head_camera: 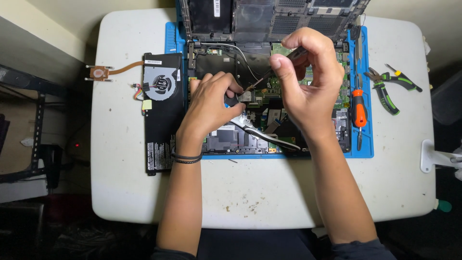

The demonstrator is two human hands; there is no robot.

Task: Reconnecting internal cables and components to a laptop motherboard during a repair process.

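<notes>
Laptop (269,96) opened, fan (161,83) and battery (161,130) already out on table (269,192). Right hand (305,82) fingers pinched on tweezers (269,72) at board; left hand (211,103) fingers curled, pressing beside. Board not yet removed.

We see a white rectangular label (153,62) at the top edge of the black battery pack (161,115), a pale yellow square sticker (147,104) on its left side, and white print low on it. Another white label (216,7) sits on the upturned black cover (250,17).
</notes>
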